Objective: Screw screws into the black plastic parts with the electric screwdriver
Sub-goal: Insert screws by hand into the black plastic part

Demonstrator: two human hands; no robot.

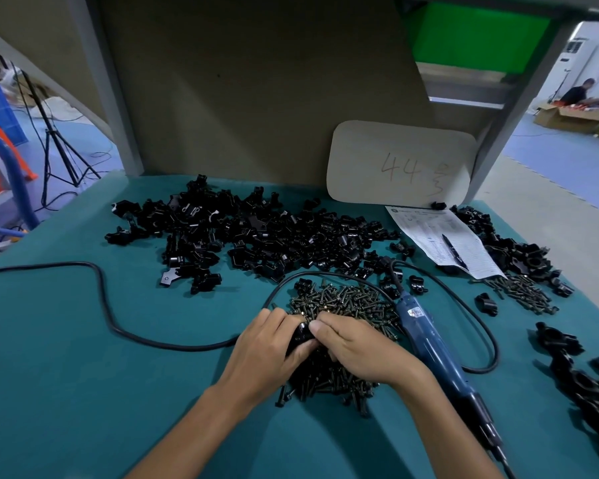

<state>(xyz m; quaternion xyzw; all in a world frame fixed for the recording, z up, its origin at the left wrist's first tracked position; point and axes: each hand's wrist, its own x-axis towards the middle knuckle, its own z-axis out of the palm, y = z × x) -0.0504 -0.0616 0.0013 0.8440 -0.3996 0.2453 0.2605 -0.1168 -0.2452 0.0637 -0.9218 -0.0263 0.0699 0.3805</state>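
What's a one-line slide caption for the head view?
Both hands, left hand and right hand, hold a black plastic part over the screw pile; electric screwdriver lies beside them.

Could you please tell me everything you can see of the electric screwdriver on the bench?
The electric screwdriver has a slim blue body, plastic by its look, with a small label near its far end and a black section toward the near end, where the tip runs out of frame. It lies flat on the teal mat, angled from the screw pile toward the lower right. A black cable leaves its far end and loops across the mat. Neither hand holds it; the right hand is just beside it.
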